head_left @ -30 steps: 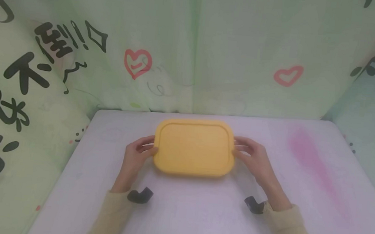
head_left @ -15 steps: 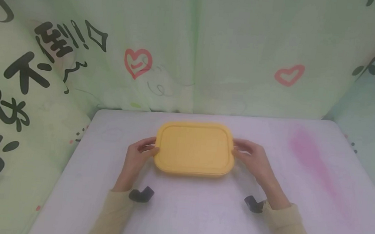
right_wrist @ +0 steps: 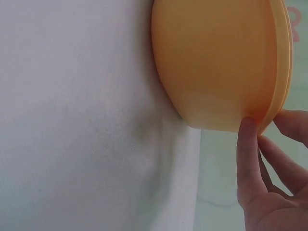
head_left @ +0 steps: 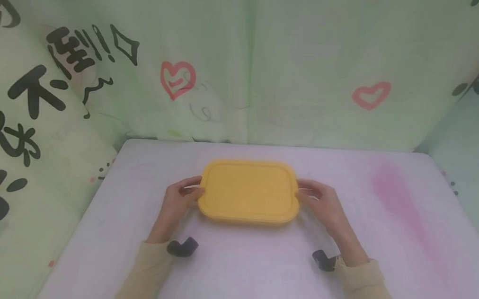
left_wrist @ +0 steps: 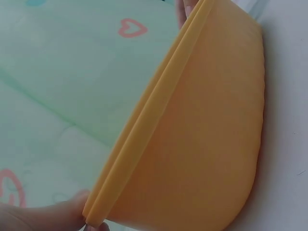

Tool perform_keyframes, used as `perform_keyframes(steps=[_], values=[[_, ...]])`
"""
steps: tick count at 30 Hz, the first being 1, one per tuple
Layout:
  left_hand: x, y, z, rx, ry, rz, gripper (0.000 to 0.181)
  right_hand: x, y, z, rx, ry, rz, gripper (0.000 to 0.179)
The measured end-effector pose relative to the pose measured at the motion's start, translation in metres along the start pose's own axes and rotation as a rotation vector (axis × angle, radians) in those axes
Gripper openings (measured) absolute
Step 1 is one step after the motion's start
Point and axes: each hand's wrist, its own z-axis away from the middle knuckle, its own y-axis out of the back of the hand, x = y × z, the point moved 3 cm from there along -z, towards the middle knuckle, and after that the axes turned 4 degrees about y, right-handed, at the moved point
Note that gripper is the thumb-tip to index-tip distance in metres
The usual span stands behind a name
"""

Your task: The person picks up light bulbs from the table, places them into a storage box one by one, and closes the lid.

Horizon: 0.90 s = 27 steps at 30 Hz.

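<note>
A yellow lidded container (head_left: pixel 249 191), rectangular with rounded corners, sits in the middle of the table; its lid is on. In the left wrist view its deep side wall (left_wrist: pixel 202 125) tapers down to the tabletop. At the left end my left hand (head_left: pixel 178 201) pinches the rim, thumb on top and fingertips below. The opposite end of the rim is held by my right hand (head_left: pixel 324 207), which in the right wrist view has one finger (right_wrist: pixel 248 154) against the wall under the rim. What is inside the container is hidden.
The white table (head_left: pixel 241 278) has a pink smear (head_left: pixel 401 201) on its right side. Green curtains (head_left: pixel 308 46) with hearts and black lettering enclose the back and both sides. Dark wrist mounts (head_left: pixel 183 247) sit by both beige cuffs.
The container's far edge has come slightly nearer and its top looks flatter and a little smaller, as if lowered. Both hands have moved slightly with it, keeping their grip.
</note>
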Motion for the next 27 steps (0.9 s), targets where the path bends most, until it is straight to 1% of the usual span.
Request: perform_keyframes(steps=[7, 13, 18, 20, 24, 27], values=[[0.0, -0.001, 0.001, -0.003, 0.014, -0.002, 0.043, 0.001, 0.0, 0.0, 0.003, 0.006, 0.007, 0.046], [0.001, 0.0, 0.003, -0.007, 0.006, -0.005, 0.043, 0.002, 0.0, 0.001, -0.005, 0.003, -0.015, 0.048], [0.002, -0.001, 0.003, -0.014, -0.027, -0.005, 0.041, 0.0, 0.0, 0.001, -0.002, 0.01, 0.006, 0.046], [0.003, -0.002, 0.001, -0.013, -0.038, -0.016, 0.04, -0.001, 0.0, 0.0, 0.007, 0.024, 0.023, 0.045], [0.005, -0.003, 0.001, 0.014, -0.053, -0.039, 0.04, -0.005, -0.001, 0.0, 0.019, 0.044, 0.043, 0.045], [0.01, -0.001, 0.003, 0.047, -0.091, -0.042, 0.04, -0.006, 0.0, 0.002, 0.032, 0.04, 0.07, 0.046]])
